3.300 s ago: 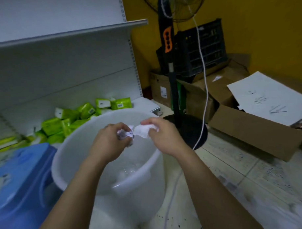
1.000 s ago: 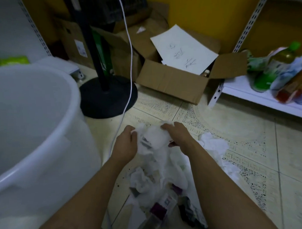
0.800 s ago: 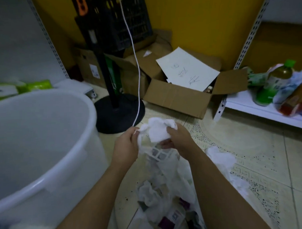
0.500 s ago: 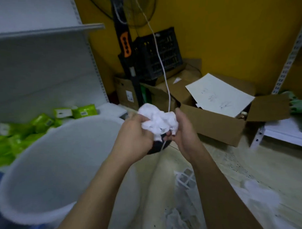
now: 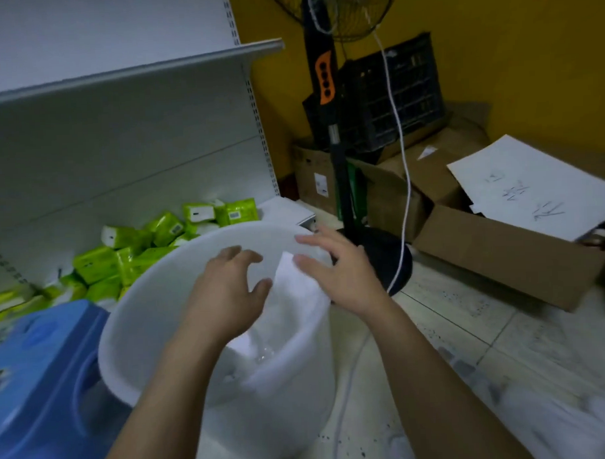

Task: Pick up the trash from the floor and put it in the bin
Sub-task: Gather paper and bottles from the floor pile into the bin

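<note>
1. Since both grips hang right over the bin's mouth, this reads as the drop-off step. The left grip (image 5: pixel 227 290) and right grip (image 5: pixel 343 272) have fingers spread and relaxed, wrapped round nothing.
2. Task's thing: a white paper wad (image 5: pixel 292 284) sits btwn the two grips, above the opening of the bin (image 5: pixel 108 346). It's right by the right grip's fingertips, can't tell if it touches them. Looks mid-drop imo.
3. Why over the middle: light paper drifts, so letting go near the centre keeps it inside the rim.
4. Smth pale and shiny lies at the bin's bottom, too washed-out to ID.
5. More floor trash (image 5: pixel 540 413), blurry white stuff, lies at approx 4 o'clock from the bin, so the job's not done, prob more trips.
6. The bin sits near that mess, which keeps trips short. The fan base (image 5: pixel 384 247) is at 2 o'clock w/ a white cord (image 5: pixel 406 191) running down to it, a snag risk. Green packs (image 5: pixel 123 256) at 10 o'clock and a blue stool (image 5: pixel 35 376) at 8 o'clock don't look like trash.
</note>
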Tool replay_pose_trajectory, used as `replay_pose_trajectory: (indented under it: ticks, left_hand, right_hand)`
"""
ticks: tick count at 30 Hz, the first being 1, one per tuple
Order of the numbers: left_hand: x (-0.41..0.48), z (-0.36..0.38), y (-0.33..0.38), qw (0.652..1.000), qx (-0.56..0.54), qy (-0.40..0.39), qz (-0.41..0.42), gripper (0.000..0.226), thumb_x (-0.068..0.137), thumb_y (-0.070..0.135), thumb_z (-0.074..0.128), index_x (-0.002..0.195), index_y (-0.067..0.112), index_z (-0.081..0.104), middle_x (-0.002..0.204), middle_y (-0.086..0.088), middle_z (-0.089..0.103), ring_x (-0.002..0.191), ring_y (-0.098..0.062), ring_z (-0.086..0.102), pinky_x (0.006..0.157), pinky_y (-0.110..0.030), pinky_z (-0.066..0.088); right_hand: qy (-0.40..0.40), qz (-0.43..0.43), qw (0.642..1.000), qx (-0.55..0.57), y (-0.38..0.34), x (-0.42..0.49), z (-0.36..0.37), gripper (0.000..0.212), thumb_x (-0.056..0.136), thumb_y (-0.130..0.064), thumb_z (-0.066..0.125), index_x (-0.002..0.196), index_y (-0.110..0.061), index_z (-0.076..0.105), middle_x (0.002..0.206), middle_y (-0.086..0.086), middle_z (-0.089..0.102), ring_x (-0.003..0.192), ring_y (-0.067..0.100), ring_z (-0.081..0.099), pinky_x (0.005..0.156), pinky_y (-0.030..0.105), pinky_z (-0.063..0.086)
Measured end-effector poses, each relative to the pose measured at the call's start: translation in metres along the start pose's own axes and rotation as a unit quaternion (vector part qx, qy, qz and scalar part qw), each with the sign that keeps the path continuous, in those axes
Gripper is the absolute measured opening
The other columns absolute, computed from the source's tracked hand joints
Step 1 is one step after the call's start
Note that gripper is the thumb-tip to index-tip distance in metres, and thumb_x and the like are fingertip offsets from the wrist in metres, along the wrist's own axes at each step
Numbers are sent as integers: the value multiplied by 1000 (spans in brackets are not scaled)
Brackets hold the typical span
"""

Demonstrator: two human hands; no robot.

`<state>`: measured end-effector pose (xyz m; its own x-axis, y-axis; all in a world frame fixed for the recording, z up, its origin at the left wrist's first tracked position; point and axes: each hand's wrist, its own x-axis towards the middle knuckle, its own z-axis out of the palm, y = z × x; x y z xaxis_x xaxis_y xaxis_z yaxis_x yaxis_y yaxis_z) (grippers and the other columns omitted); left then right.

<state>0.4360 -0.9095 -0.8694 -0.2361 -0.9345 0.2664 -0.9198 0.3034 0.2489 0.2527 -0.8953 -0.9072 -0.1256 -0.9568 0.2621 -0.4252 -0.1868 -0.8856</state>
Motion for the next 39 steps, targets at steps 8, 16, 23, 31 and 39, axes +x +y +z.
replay_pose_trajectory:
  ticks: [8,16,23,31,39]
  left_hand:
    - [-16,73,129,971,-82,-33,224,41,85,40,60,123,27,54,121,3,59,112,-19,51,93,-36,45]
    - [-68,220,159,903,-114,-341,234,43,85,33,60,126,20,52,128,-5,56,112,-23,54,91,-35,45]
    - [-125,297,130,842,-112,-486,205,53,89,32,58,136,16,40,137,-12,44,123,-28,46,103,-37,39]
    - [-149,318,97,893,-80,-400,192,55,85,29,55,137,25,40,135,-6,47,119,-26,47,97,-39,42]
    - [-131,328,75,917,-26,-380,120,66,76,33,65,136,25,38,131,-10,45,117,-31,44,90,-39,41]
  right_hand:
    - [125,176,976,-43,98,-48,-80,44,82,-31,70,124,-30,60,121,-7,61,114,12,54,87,27,43]
    - [90,436,861,-245,187,-164,-142,52,82,-24,65,132,-29,51,136,5,54,123,29,50,104,46,41]
    - [44,501,815,-286,228,-215,-116,63,81,-35,63,140,-30,40,138,5,52,126,29,48,103,41,40]
    - [31,472,809,-349,258,-210,-86,95,77,-56,65,151,-29,12,127,13,54,116,32,53,95,41,42]
    - [103,459,831,-296,266,-206,-84,20,77,-30,64,93,-19,67,108,16,59,98,34,59,88,37,49]
